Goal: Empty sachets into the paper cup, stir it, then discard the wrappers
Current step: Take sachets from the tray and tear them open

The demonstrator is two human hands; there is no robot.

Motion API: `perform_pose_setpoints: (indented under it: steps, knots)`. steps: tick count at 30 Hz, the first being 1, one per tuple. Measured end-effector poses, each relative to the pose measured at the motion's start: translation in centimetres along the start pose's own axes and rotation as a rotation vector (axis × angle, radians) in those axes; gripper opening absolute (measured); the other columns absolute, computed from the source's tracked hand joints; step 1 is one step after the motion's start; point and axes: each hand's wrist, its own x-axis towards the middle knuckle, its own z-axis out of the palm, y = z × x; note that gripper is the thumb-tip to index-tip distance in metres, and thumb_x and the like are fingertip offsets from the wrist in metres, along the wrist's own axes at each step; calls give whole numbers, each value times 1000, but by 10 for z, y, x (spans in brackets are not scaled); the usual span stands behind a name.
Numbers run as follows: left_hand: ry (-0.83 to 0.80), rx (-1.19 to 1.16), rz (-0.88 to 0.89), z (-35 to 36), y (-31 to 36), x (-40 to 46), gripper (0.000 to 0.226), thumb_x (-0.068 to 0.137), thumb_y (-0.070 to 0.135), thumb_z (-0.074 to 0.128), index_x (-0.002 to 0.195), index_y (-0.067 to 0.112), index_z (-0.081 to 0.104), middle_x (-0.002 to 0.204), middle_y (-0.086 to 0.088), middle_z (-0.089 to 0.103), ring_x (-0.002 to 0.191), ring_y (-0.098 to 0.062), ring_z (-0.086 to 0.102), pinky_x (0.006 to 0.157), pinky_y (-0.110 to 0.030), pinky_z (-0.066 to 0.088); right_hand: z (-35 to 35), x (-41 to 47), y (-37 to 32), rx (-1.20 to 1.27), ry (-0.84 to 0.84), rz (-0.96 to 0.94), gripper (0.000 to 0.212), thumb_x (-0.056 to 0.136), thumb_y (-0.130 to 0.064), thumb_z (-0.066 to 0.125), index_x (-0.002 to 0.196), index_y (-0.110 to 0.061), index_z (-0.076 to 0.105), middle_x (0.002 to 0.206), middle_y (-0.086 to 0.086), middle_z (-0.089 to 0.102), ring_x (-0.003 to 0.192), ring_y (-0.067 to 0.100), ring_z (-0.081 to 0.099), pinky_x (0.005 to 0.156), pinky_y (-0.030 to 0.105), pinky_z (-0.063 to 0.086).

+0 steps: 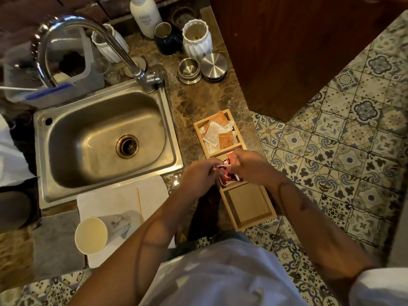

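Both my hands meet over the middle compartment of a wooden three-part box (249, 224). My left hand (199, 174) and my right hand (250, 166) pinch a red, white and black sachet (223, 167) between them. More red sachets (229, 177) lie in the compartment under it. Orange and white sachets (218, 131) fill the far compartment. The paper cup (93, 235) stands on a white mat (114, 198) at the lower left, with pale contents. A thin wooden stirrer (139, 204) lies on the mat beside the cup.
A steel sink (106, 142) with a curved tap (88, 40) lies to the left. Behind the box stand steel tins (202, 68), white ribbed jars (196, 39), a dark cup (164, 37) and a white bottle (144, 15). A patterned tile floor (344, 155) lies to the right.
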Motion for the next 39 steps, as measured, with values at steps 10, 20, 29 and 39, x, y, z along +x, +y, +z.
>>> perform_pose_setpoints:
  steps: [10, 20, 29, 39]
  knots:
    - [160, -435, -32, -53, 25, -27, 13, 93, 30, 67, 101, 24, 75, 73, 11, 70, 69, -9, 65, 64, -29, 52, -44, -51, -41, 258, 89, -284, 5, 93, -22, 70, 91, -22, 65, 78, 6, 68, 75, 25, 67, 70, 46, 58]
    - [508, -349, 118, -107, 9, -91, 7, 89, 18, 74, 95, 16, 78, 99, 4, 60, 91, -5, 59, 75, -13, 44, -24, -65, -103, 189, 235, -489, 8, 84, -34, 79, 90, -28, 77, 65, -4, 62, 57, 6, 52, 55, 35, 46]
    - [673, -217, 73, -132, -45, -152, 8, 92, 21, 71, 93, 15, 76, 101, 3, 62, 95, -12, 58, 80, -35, 53, 36, -98, -192, -216, 342, -633, 7, 91, -34, 71, 94, -29, 75, 81, -15, 70, 72, 5, 62, 64, 27, 50]
    - [822, -282, 141, -159, -103, -226, 6, 95, 13, 66, 93, 9, 71, 100, -1, 64, 96, -20, 61, 80, -40, 52, 118, -120, -260, 24, 220, -618, 8, 93, -25, 70, 92, -18, 73, 65, -13, 63, 58, 1, 58, 58, 15, 42]
